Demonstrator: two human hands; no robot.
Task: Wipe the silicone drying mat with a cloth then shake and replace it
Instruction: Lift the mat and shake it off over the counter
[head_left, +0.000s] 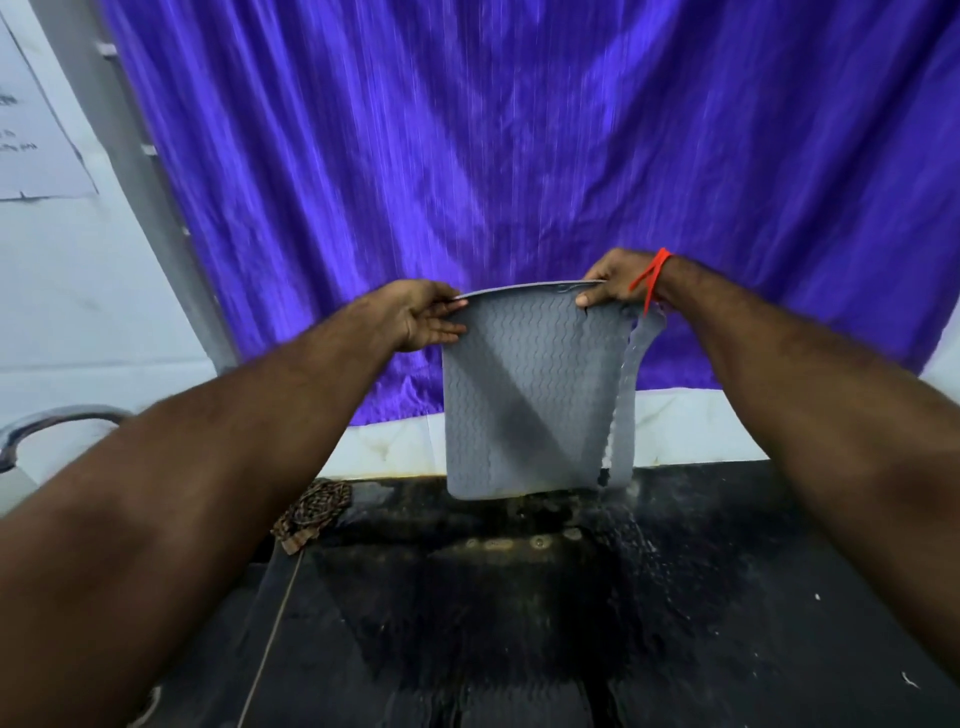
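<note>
The grey silicone drying mat (524, 395), ribbed with wavy lines, hangs upright in the air above the dark counter (519, 597). My left hand (423, 319) pinches its top left corner. My right hand (615, 280), with a red thread at the wrist, grips the top right corner. The mat's right side curls back on itself. Its lower edge hangs just above the counter's back edge. A brown patterned cloth (311, 512) lies bunched on the counter, below and to the left of the mat.
A purple curtain (519, 156) hangs behind the mat over a white tiled wall. A metal tap (47, 426) curves in at the far left. The counter is wet and speckled under the mat. A paper sheet (36, 135) is stuck on the left wall.
</note>
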